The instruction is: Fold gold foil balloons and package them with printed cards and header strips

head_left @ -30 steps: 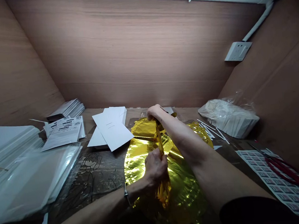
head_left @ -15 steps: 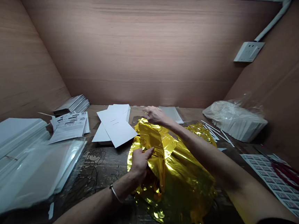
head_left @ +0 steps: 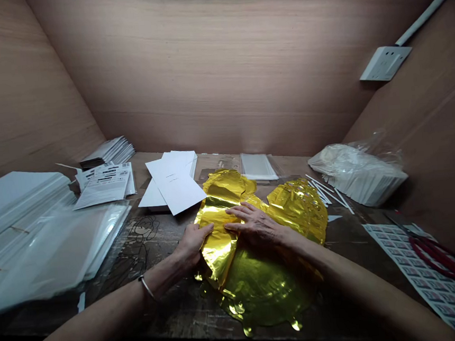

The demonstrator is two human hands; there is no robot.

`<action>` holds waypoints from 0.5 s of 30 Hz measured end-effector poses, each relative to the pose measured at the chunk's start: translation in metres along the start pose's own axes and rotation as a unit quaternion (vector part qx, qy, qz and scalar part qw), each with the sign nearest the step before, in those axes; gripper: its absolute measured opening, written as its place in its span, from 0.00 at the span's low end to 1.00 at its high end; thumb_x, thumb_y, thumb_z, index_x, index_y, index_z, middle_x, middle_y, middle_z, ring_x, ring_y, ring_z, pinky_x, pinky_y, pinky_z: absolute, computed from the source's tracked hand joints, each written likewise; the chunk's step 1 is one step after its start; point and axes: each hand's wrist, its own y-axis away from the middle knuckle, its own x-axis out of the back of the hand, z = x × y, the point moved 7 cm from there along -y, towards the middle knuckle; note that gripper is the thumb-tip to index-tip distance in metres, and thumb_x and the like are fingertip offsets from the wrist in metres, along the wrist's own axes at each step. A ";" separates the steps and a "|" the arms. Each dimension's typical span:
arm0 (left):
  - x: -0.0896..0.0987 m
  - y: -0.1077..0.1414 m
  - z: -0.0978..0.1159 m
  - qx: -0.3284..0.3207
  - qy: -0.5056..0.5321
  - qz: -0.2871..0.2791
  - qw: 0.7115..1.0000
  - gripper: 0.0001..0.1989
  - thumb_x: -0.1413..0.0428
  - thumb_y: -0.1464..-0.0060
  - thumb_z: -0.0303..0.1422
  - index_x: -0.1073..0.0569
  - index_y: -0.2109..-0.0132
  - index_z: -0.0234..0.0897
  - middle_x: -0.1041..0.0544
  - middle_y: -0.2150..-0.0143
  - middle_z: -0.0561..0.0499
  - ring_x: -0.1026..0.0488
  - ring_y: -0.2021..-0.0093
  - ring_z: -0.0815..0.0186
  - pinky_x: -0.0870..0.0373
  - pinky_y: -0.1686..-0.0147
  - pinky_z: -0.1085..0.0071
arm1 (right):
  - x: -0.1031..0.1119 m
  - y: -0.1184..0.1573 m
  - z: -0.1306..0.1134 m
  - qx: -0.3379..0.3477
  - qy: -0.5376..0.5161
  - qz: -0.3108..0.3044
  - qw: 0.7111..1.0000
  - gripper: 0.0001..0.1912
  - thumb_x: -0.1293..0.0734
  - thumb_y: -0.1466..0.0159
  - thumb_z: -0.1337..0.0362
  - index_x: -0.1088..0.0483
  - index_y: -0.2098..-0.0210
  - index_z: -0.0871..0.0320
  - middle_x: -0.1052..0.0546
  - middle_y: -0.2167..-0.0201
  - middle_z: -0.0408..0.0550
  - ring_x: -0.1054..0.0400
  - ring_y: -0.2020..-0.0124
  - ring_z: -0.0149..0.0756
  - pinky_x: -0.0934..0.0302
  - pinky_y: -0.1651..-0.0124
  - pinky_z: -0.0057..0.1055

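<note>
Gold foil balloon point(head_left: 267, 286), uninflated, lying on the dark tabletop point(head_left: 181, 323) in front of the person; its left side appears doubled over into a bright flap point(head_left: 219, 253), while a rounded, perforated lobe spreads to the right. The left hand point(head_left: 192, 243) is half closed at the flap's outer edge, thumb on the upper face; whether its fingers pinch the foil from beneath cannot be told. The right hand point(head_left: 258, 225) is open, palm down, fingers extended across the foil near the flap's inner edge, and grasps nothing visible. The step in hand is judged to be folding and smoothing; the next move would call for even pressure along the crease, with the edges kept aligned.

Just beyond the foil lie white cards point(head_left: 178, 182) and clear sleeves point(head_left: 257, 167); white sticks point(head_left: 344, 201) lie to the right, beside a plastic bag point(head_left: 361, 174) of pale, stacked pieces too veiled to identify. Farther right, red-handled scissors point(head_left: 438, 261) rest on a label sheet point(head_left: 403, 261), cut off below and illegible. The right palm hides part of the foil, the lower folds sink into shadow, and both forearms leave the frame.
</note>
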 end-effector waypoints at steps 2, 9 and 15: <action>0.005 0.006 0.015 -0.048 -0.088 0.031 0.995 0.11 0.44 0.60 0.31 0.32 0.68 0.29 0.28 0.76 0.47 0.29 0.73 0.63 0.34 0.71 0.68 | 0.000 -0.002 0.003 0.005 -0.030 0.035 0.999 0.18 0.41 0.46 0.67 0.36 0.55 0.53 0.37 0.50 0.51 0.47 0.49 0.39 0.53 0.49 0.43; -0.051 0.062 0.109 -0.360 -0.621 0.025 0.696 0.19 0.44 0.64 0.42 0.32 0.64 0.34 0.29 0.68 0.46 0.33 0.63 0.56 0.38 0.64 0.63 | 0.020 -0.020 0.051 -0.090 -0.185 0.115 0.972 0.18 0.46 0.49 0.73 0.30 0.63 0.59 0.27 0.63 0.48 0.37 0.59 0.34 0.44 0.57 0.31; -0.097 0.031 0.154 -0.334 -0.775 0.035 0.535 0.05 0.47 0.60 0.26 0.32 0.79 0.30 0.32 0.82 0.49 0.32 0.75 0.65 0.40 0.72 0.72 | 0.042 -0.041 0.102 -0.247 -0.363 0.142 0.887 0.18 0.46 0.52 0.71 0.28 0.67 0.62 0.27 0.76 0.42 0.36 0.73 0.31 0.42 0.68 0.25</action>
